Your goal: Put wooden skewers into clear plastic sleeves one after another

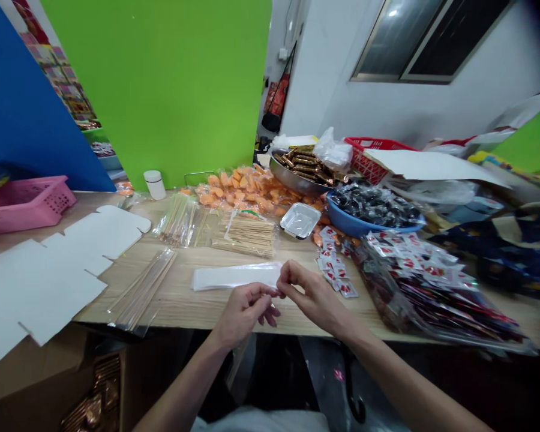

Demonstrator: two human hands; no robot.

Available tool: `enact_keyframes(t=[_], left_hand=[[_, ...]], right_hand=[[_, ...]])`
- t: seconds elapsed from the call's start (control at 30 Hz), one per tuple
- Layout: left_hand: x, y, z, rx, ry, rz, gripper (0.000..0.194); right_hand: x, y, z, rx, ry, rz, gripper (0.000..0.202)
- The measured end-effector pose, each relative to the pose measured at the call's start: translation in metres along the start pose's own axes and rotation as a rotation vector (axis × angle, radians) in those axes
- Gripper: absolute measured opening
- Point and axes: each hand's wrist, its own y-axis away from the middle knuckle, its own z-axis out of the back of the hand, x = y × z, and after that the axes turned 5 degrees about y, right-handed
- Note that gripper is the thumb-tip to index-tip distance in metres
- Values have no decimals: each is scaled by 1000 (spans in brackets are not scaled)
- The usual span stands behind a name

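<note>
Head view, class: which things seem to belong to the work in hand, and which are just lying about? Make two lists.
Likely in use, at or nearest the hands:
Left hand and right hand; anything held is too small to tell
Pale plastic sleeves
Wooden sticks
Small sachets

Likely just lying about, farther off:
Pink basket
White tub
Dark blue bag

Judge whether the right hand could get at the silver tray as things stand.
Probably yes: the silver tray lies just beyond the right hand, and nothing seems to stand between them; the small packets lie to the right of that path.
</note>
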Motion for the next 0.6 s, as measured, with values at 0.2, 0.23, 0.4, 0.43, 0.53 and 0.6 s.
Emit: enact_keyframes(t=[0.2, 0.23, 0.4, 0.43, 0.53, 0.6], left_hand=[[5, 2, 1, 27, -43, 1, 29], [6, 2, 1, 28, -55, -4, 29], [6, 5, -3, 31, -169, -38, 29], [5, 5, -3, 31, -222, -43, 29], [3, 7, -5, 37, -409, -48, 29], [1, 8, -6, 63, -489, -49, 32]], right_hand=[[-5, 3, -7, -62, 288, 228, 4], [-7, 4, -9, -73, 342, 264, 5], [-18, 10, -21, -122, 524, 396, 13], [-20, 12, -22, -124, 531, 396, 15], [-23, 18, -23, -122, 517, 362, 17], [-24, 23, -23, -116, 494, 322, 18]])
